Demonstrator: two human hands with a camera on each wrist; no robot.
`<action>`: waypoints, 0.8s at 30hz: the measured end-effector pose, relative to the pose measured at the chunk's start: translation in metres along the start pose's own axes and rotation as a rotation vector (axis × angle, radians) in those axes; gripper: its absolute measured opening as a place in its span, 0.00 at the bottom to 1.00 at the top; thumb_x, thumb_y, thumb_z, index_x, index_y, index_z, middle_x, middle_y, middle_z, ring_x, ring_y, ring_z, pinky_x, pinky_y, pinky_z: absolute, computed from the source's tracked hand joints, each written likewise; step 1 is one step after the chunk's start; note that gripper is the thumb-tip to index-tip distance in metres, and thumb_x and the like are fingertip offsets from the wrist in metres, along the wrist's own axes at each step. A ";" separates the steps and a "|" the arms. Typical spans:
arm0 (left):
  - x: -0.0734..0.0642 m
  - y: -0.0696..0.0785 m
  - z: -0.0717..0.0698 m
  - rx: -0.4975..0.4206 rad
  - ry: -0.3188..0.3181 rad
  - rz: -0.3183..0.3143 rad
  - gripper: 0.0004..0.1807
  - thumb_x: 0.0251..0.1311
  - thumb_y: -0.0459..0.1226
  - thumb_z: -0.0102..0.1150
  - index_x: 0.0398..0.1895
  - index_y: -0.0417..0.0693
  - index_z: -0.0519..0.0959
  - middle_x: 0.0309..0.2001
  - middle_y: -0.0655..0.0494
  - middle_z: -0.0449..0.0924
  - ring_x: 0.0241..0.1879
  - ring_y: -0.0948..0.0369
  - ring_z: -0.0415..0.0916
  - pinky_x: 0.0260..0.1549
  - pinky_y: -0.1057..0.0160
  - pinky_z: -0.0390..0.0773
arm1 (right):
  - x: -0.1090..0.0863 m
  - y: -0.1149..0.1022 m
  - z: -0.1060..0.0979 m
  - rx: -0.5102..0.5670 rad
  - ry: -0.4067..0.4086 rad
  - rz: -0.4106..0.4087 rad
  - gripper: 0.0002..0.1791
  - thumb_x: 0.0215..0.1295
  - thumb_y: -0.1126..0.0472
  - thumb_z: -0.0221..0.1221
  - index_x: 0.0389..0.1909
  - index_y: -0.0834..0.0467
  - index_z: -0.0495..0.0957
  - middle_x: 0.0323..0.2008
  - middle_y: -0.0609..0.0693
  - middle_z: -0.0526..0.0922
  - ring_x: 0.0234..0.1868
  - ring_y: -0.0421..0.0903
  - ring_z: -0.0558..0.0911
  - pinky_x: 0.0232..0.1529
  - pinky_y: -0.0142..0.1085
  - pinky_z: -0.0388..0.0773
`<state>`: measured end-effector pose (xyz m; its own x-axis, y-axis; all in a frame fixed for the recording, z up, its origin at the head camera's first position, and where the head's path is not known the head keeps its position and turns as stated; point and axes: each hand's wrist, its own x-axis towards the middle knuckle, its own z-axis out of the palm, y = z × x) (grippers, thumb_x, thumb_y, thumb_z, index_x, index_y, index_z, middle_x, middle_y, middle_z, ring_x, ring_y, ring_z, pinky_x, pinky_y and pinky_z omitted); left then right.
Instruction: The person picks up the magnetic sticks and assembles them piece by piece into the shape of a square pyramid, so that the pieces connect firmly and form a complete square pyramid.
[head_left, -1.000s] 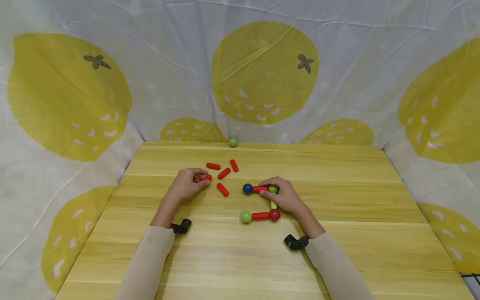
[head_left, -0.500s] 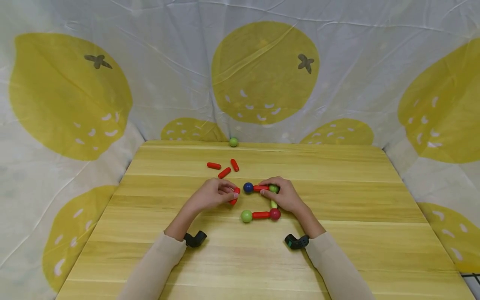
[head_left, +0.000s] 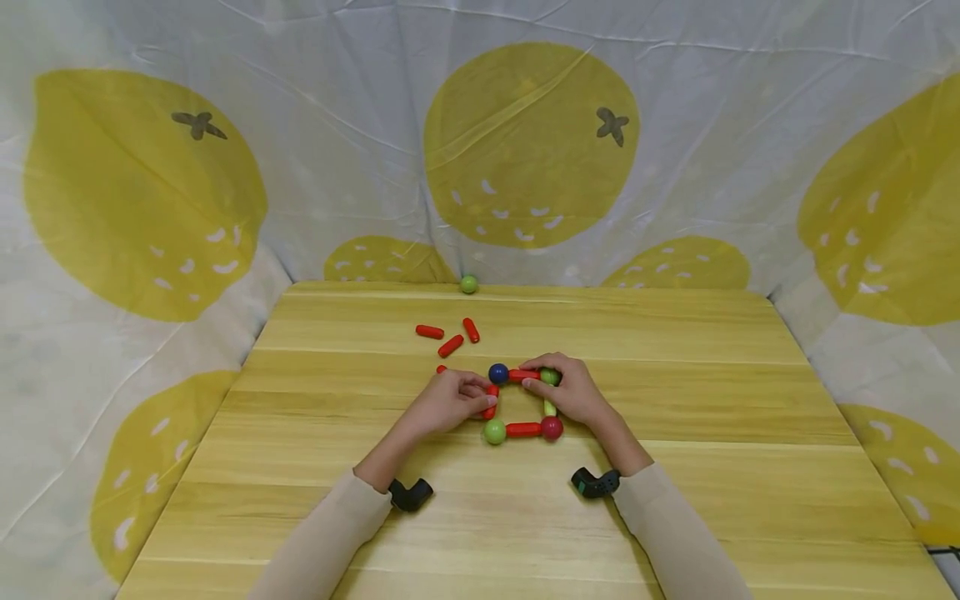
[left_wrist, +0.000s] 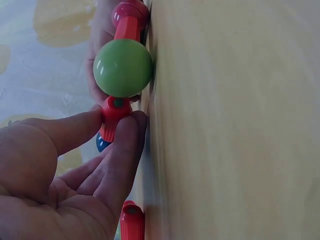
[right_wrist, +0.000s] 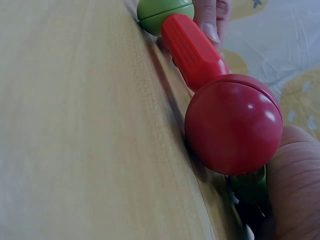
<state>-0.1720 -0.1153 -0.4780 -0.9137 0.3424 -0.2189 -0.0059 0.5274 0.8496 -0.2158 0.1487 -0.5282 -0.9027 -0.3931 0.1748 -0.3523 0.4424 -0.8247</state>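
My left hand (head_left: 448, 402) pinches a red magnetic rod (head_left: 491, 403) between thumb and fingers. Its far end is at the blue ball (head_left: 498, 373); in the left wrist view its near end shows bare beside the light green ball (left_wrist: 123, 68). The right hand (head_left: 572, 388) grips another red rod (head_left: 523, 376) at the top of the shape, by a green ball (head_left: 550, 377) partly hidden under its fingers. A light green rod (head_left: 550, 408) runs from there down to the dark red ball (right_wrist: 234, 125). A red rod (right_wrist: 192, 50) joins that ball to the light green one.
Several loose red rods lie at the back left, one of them a rod (head_left: 451, 346) lying aslant. Another rod (left_wrist: 132, 220) is mostly hidden behind the left hand in the head view. A green ball (head_left: 468, 284) sits at the wooden table's (head_left: 675, 350) back edge, against the lemon-print cloth (head_left: 697, 167).
My left hand has carried a red rod rightward from the loose pile to the shape's left side, between the blue and light green balls. The right hand has stayed in place.
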 end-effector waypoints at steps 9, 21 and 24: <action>0.004 -0.004 0.007 -0.036 0.045 -0.024 0.19 0.67 0.47 0.68 0.55 0.46 0.83 0.38 0.57 0.89 0.39 0.63 0.86 0.41 0.62 0.83 | 0.000 0.001 -0.002 0.003 -0.009 0.007 0.13 0.66 0.52 0.70 0.50 0.46 0.88 0.51 0.47 0.88 0.55 0.48 0.83 0.59 0.47 0.78; 0.004 -0.006 0.010 -0.036 0.072 -0.041 0.29 0.64 0.47 0.70 0.65 0.46 0.76 0.39 0.58 0.90 0.38 0.63 0.87 0.42 0.61 0.82 | 0.000 -0.001 0.000 -0.001 -0.028 -0.002 0.12 0.67 0.51 0.69 0.50 0.45 0.88 0.51 0.47 0.88 0.57 0.49 0.83 0.63 0.51 0.77; 0.003 -0.005 0.010 -0.038 0.066 -0.037 0.32 0.64 0.47 0.71 0.67 0.46 0.74 0.39 0.58 0.90 0.38 0.63 0.87 0.42 0.61 0.83 | 0.000 -0.001 0.000 0.004 -0.028 -0.005 0.12 0.67 0.52 0.69 0.50 0.45 0.88 0.51 0.46 0.88 0.57 0.49 0.83 0.63 0.51 0.77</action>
<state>-0.1707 -0.1086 -0.4876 -0.9375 0.2702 -0.2192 -0.0545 0.5080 0.8596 -0.2152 0.1486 -0.5273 -0.8936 -0.4180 0.1635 -0.3558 0.4376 -0.8258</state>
